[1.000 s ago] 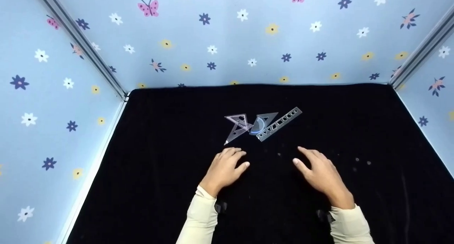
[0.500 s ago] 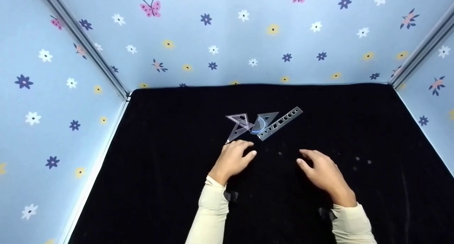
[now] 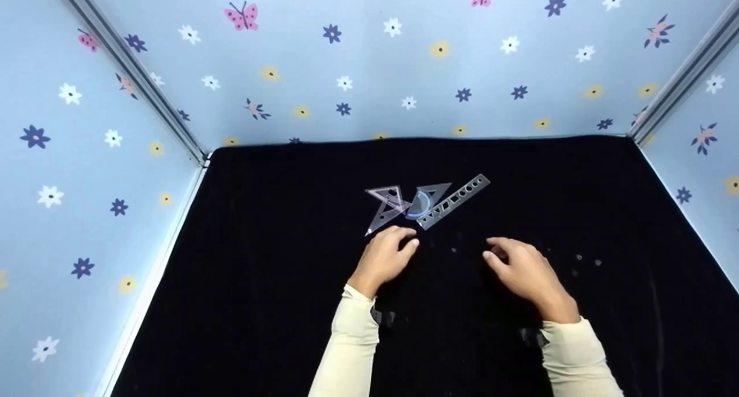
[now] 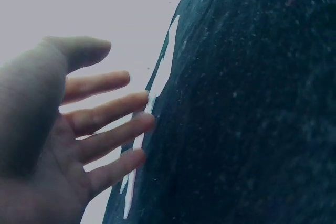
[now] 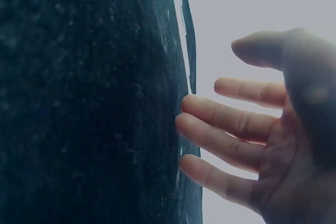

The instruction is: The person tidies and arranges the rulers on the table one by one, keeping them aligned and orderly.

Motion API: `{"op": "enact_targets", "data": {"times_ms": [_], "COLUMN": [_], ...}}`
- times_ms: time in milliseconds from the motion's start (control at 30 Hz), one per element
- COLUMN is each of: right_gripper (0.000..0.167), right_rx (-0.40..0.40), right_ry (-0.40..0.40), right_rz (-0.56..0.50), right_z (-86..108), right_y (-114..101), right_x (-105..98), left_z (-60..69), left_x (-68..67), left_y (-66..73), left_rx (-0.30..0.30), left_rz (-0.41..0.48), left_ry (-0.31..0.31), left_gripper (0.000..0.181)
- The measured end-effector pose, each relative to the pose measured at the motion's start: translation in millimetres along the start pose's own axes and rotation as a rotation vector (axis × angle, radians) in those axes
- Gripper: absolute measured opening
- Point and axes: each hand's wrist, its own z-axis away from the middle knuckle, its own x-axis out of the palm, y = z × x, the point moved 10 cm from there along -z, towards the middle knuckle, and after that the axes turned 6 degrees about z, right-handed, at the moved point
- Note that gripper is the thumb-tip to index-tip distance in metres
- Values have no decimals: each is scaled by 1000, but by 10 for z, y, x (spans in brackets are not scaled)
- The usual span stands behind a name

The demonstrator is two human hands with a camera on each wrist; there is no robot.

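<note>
On a black cloth (image 3: 277, 224) lie several clear plastic drawing tools, touching or overlapping. Purple-tinted set squares (image 3: 381, 216) form the left part. Right of them, a blue-edged protractor (image 3: 420, 203) overlaps another clear set square (image 3: 440, 190). A stencil ruler (image 3: 454, 202) with cut-out shapes slants along the right side. My left hand (image 3: 385, 256) is just in front of the purple set squares, its fingers loosely bent and holding nothing. Farther right, apart from the tools, my right hand (image 3: 526, 273) holds nothing, fingers relaxed. Both wrist views show spread fingers; the tools appear edge-on there as pale strips (image 4: 164, 72).
Blue flower-patterned walls (image 3: 392, 62) stand behind and at both sides of the cloth. A few small pale specks (image 3: 597, 262) lie right of my right hand. Dark devices (image 3: 384, 317) are strapped at both wrists.
My left hand has moved forward and to the right, closer to the drawing tools. The right hand has barely shifted, its fingers bending a little more. The tools lie as before.
</note>
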Motion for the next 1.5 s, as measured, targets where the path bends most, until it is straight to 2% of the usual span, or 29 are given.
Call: {"op": "enact_targets", "data": {"times_ms": [133, 267, 400, 567, 867, 1000, 1167, 1300, 1500], "right_gripper": [34, 31, 28, 27, 28, 27, 24, 23, 21], "right_rx": [-4, -12, -18, -8, 16, 20, 20, 24, 25], "right_ry": [8, 39, 68, 67, 34, 37, 64, 65, 81], "right_rz": [-5, -13, -31, -36, -28, -37, -78, -87, -86], "right_z": [-35, -90, -154, -228, -357, -428, -523, -586, -667], "right_y": [-3, -7, -3, 32, 113, 171, 261, 313, 345], "right_x": [-1, -14, -41, -56, -35, -21, -27, -26, -36], "left_z": [-50, -105, -147, -169, -218, -238, -240, -237, -232], "left_x": [-65, -83, -51, 20, 35, 68, 110, 137, 139], "left_y": [-17, -12, -9, -56, -135, -129, -162, -198, -257], "left_rx": [-9, -8, -10, -31, -60, -63, -105, -117, -121], "left_rz": [27, 54, 44, 40, 95, 97, 91, 93, 170], "left_ry": [107, 154, 145, 128, 215, 207, 186, 196, 223], "left_gripper": [26, 21, 20, 20, 18, 19, 21, 20, 18]}}
